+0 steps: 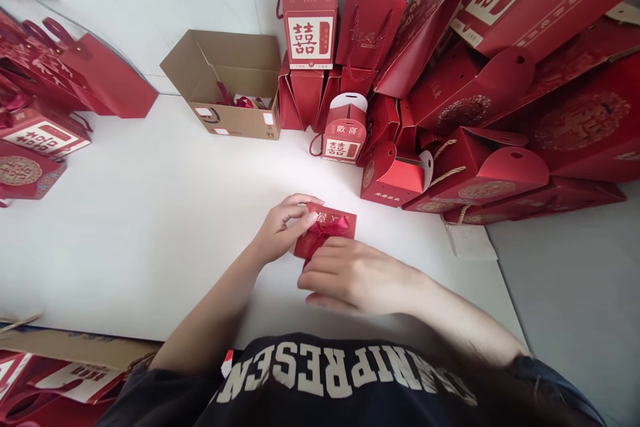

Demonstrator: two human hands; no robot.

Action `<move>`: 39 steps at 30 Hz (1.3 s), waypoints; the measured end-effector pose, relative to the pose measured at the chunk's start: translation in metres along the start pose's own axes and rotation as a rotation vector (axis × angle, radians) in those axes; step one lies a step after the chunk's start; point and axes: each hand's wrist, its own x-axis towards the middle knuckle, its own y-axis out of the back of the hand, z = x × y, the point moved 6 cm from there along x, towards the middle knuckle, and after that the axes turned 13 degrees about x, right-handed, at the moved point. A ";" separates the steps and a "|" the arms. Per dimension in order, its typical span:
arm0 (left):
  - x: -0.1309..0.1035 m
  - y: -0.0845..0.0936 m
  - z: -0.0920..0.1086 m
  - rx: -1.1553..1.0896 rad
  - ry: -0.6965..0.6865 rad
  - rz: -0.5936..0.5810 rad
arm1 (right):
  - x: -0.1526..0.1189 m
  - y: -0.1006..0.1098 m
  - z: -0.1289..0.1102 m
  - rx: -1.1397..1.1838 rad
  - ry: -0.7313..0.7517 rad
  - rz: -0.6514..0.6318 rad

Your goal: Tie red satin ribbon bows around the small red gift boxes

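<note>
A small red gift box (349,215) with gold characters lies on the white table in front of me. Across its top runs a dark pink satin ribbon (330,228) tied in a bow. My left hand (285,227) grips the box at its left side, thumb on top and fingers along the far edge. Over the box's near side, my right hand (350,277) is closed with its fingers curled at the ribbon's lower tail. Those fingers cover the box's near edge, and their tips are partly hidden.
An open cardboard carton (240,121) at the back holds ribboned items. Red boxes (395,177) and bags crowd the back right. More red gift bags (107,73) stand at the left. Another carton (75,347) with red packages is at the lower left of the white table (125,213).
</note>
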 end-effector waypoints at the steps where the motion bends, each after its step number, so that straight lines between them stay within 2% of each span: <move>1: 0.000 0.001 0.001 -0.003 -0.022 -0.014 | -0.004 0.011 0.004 0.065 -0.042 0.024; 4: -0.001 0.005 0.004 0.020 -0.061 -0.022 | -0.019 0.046 0.027 0.182 -0.231 0.207; 6: -0.001 0.005 0.006 0.063 -0.069 -0.041 | -0.029 0.057 0.049 0.229 -0.367 0.302; 8: -0.002 0.004 0.008 0.117 -0.078 -0.076 | -0.034 0.056 0.068 0.323 -0.439 0.308; 12: -0.002 0.002 0.011 0.173 -0.089 -0.135 | -0.033 0.041 0.087 0.558 -0.419 0.220; 18: -0.003 0.006 0.009 0.190 -0.079 -0.173 | -0.031 0.035 0.092 0.764 -0.418 0.196; 28: -0.003 0.002 0.007 0.168 -0.030 -0.225 | -0.034 0.027 0.108 0.876 -0.450 0.159; 33: -0.002 0.003 0.006 0.176 -0.039 -0.203 | -0.034 0.024 0.114 0.936 -0.428 0.178; 36: -0.002 0.002 0.006 0.151 -0.048 -0.188 | -0.034 0.035 0.103 0.772 -0.462 0.294; 38: -0.002 0.001 0.006 0.144 -0.047 -0.189 | -0.037 0.049 0.089 0.521 -0.502 0.418; 39: -0.002 0.001 0.006 0.147 -0.045 -0.191 | -0.037 0.054 0.081 0.420 -0.520 0.440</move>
